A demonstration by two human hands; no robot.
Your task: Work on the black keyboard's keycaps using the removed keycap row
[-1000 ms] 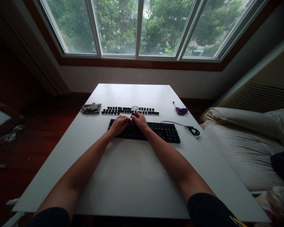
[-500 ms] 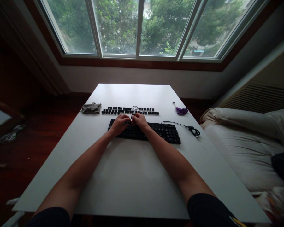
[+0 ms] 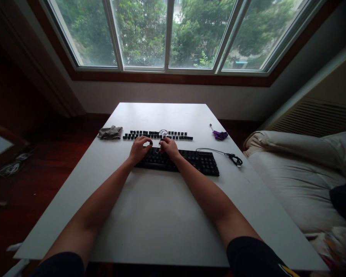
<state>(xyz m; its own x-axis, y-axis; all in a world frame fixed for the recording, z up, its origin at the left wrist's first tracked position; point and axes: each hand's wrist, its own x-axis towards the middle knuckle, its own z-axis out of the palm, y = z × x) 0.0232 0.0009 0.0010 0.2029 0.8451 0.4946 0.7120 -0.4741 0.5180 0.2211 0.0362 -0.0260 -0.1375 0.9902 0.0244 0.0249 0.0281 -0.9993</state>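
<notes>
A black keyboard (image 3: 187,163) lies across the white table under both hands. My left hand (image 3: 140,149) is above its left end, with a small black keycap (image 3: 151,143) pinched between thumb and fingertips. Beside it, my right hand (image 3: 169,148) is closed on a keycap puller (image 3: 157,150), whose thin wire end points down at the keys. The fingers hide part of the puller's handle. Beyond the hands, loose black keycaps (image 3: 180,137) lie in two rows, with a thin wire ring (image 3: 163,132) among them.
A grey cloth (image 3: 110,132) lies at the table's left edge. To the right are a purple cloth or brush-like item (image 3: 220,135) and the keyboard's coiled cable (image 3: 234,158). A sofa (image 3: 291,181) stands right of the white table (image 3: 155,223).
My left hand has moved left, away from my right hand, with a keycap now visible in its fingers. The puller's wire end now shows below my right hand, which has barely moved.
</notes>
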